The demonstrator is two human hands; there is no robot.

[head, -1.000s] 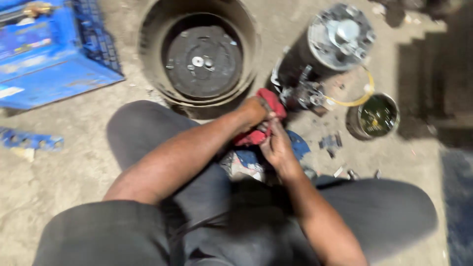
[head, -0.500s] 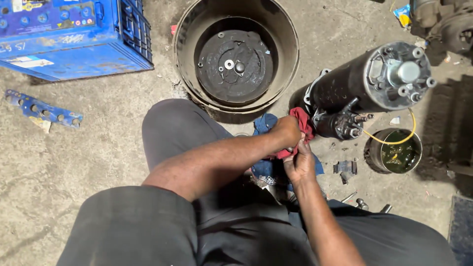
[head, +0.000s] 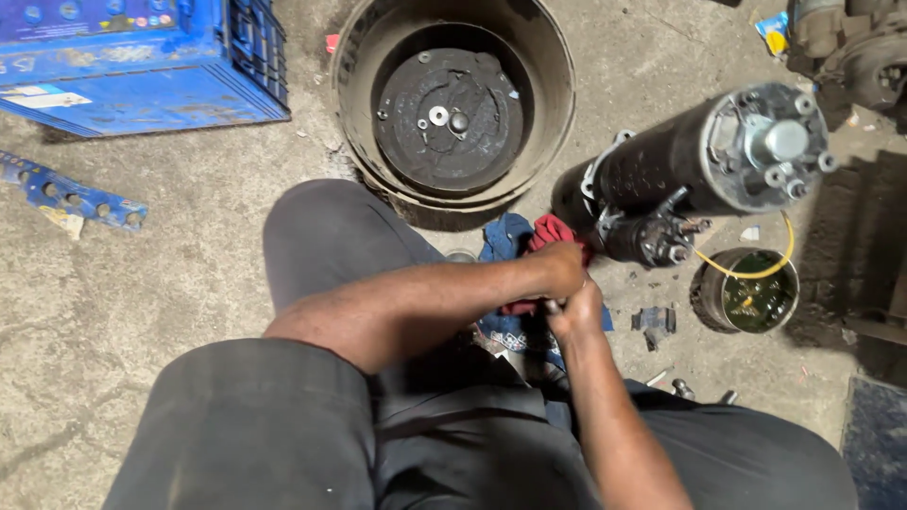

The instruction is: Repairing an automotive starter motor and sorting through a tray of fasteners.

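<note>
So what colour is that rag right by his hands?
Red: the rag shows just beyond the left hand, lying on a blue cloth. The head view shows it best.

place: repair workshop | signs: stained concrete floor [head: 170,274], starter motor [head: 699,170], blue crate [head: 142,66], metal drum [head: 453,104]

Red cloth rag [head: 551,232] sits w/ a blue patterned cloth [head: 503,241], white-ish print at its lower edge. Big cylindrical motor [head: 661,179]: black body, silver-grey metal end cap. Round steel drum [head: 453,104] rusty brown, dark grey disc inside. Plastic crate [head: 142,66] bright blue; flat blue bracket strip [head: 71,196] too. Small round tin [head: 746,293] dark, greenish inside, yellow wire [head: 756,269] over it. Concrete floor [head: 170,246] grey-tan, trousers [head: 283,425] dark grey.
</note>
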